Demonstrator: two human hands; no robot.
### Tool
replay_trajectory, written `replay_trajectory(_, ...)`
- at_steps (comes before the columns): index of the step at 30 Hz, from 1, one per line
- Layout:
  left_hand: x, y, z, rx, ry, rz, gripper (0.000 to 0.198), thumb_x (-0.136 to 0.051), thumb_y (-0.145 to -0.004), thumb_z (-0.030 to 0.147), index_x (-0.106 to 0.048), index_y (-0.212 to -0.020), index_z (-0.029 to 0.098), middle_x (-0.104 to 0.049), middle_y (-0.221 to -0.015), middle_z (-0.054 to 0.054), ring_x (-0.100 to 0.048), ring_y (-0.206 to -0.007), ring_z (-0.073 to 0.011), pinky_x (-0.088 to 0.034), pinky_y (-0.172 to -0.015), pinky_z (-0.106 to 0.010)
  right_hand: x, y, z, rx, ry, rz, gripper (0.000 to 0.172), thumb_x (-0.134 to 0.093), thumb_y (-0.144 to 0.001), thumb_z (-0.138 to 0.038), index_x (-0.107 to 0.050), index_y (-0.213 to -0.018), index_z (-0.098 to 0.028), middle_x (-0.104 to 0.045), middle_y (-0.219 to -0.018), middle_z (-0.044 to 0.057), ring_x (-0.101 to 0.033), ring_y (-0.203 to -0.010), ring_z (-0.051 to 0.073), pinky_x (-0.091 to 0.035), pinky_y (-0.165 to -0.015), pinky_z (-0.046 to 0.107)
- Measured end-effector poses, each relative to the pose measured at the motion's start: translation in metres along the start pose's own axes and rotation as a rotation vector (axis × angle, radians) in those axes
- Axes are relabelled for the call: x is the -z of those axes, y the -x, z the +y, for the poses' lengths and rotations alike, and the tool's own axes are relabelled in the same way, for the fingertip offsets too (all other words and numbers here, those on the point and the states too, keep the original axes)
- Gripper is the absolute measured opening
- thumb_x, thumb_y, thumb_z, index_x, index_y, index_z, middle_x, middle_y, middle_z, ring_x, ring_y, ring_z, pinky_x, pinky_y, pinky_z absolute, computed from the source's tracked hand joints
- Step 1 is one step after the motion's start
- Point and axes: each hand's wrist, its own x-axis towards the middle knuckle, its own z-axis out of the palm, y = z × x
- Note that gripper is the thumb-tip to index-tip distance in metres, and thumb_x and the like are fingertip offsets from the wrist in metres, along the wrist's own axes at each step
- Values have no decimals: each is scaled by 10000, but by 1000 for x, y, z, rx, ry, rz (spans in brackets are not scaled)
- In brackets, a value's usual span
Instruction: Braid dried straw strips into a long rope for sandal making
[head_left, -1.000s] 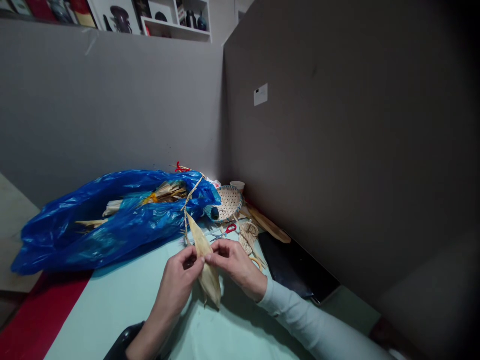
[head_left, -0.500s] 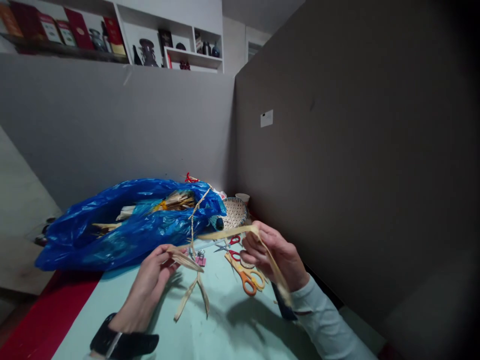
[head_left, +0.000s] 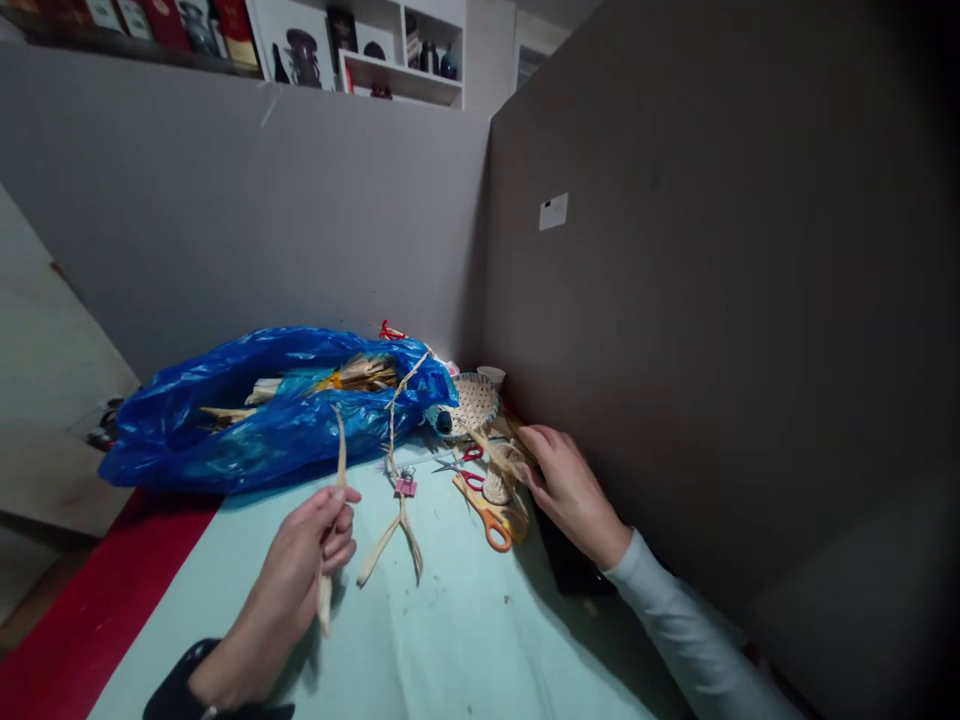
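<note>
My left hand (head_left: 311, 545) is closed on a pale dried strip (head_left: 342, 450), whose tip stands up above the fingers while its other end hangs below. My right hand (head_left: 574, 485) reaches over the right side of the table, its fingertips against another tan strip (head_left: 511, 462). Between the hands, a braided cord (head_left: 391, 425) with a forked lower end (head_left: 403, 525) lies under a pink clip (head_left: 406, 487). Orange-handled scissors (head_left: 497, 532) and red-handled scissors (head_left: 471, 468) rest beside a small woven piece (head_left: 496, 487), left of my right hand.
A blue plastic bag (head_left: 255, 455) holding dried bundles (head_left: 364, 373) fills the back left. A woven basket (head_left: 472, 403) and a dark spool (head_left: 444, 422) sit at the back. Grey partitions (head_left: 360, 220) border the table, and a dark flat object (head_left: 566, 560) lies near my right forearm.
The strips are apart now: my left hand has moved down and holds one upright, while my right hand has lowered its strip beside the woven piece. The camera view has shifted slightly.
</note>
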Motion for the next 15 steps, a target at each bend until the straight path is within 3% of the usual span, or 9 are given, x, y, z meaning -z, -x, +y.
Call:
replay_trajectory(2,-9,20,-15,25,-81,-21,236,-727,-700,359,-595,-712,164,-447,-490,85,-280,-324,0,-183,-307,-103,-8,4,-24,1,-179,-84,294,-495,-906,-328,-619,-1130,-183,-620,-1167,131,-548,-1084,268,-381,-963,412)
replay_trajectory(4,-21,41,-32,125,-200,-92,320,-706,-690,474,-575,-688,182,-468,-453,82,-273,-279,-13,-181,-282,-125,-22,9,-52,-42,-478,-346,288,-483,-922,-394,-636,-1080,-207,-660,-1095,86,-591,-1030,240,-413,-931,376)
replay_trajectory(6,-31,58,-47,147,-324,-174,338,-649,-732,519,-564,-693,194,-555,-481,44,-344,-260,-41,-222,-278,-152,-38,17,-75,-93,-764,-519,276,-488,-922,-414,-628,-993,-187,-670,-1013,76,-609,-980,217,-434,-897,353)
replay_trajectory(10,-37,74,-65,112,-481,-329,376,-578,-787,539,-524,-624,204,-611,-467,-13,-467,-287,-91,-268,-346,-190,-59,32,-92,-366,-1243,-532,309,-521,-898,-468,-537,-853,-163,-638,-801,44,-603,-726,141,-465,-738,288)
replay_trajectory(13,-35,78,-67,90,-543,-367,379,-544,-807,546,-566,-637,208,-662,-528,-56,-529,-343,-133,-329,-391,-231,-63,39,-89,-432,-1284,-545,304,-575,-873,-445,-561,-888,-143,-574,-720,11,-535,-644,98,-430,-645,222)
replay_trajectory(15,-33,81,-64,61,-646,-429,384,-528,-827,521,-595,-614,209,-686,-564,-79,-566,-410,-160,-388,-448,-259,-63,41,-86,-498,-1307,-528,298,-583,-864,-446,-557,-857,-149,-485,-643,-31,-421,-537,65,-370,-529,186)
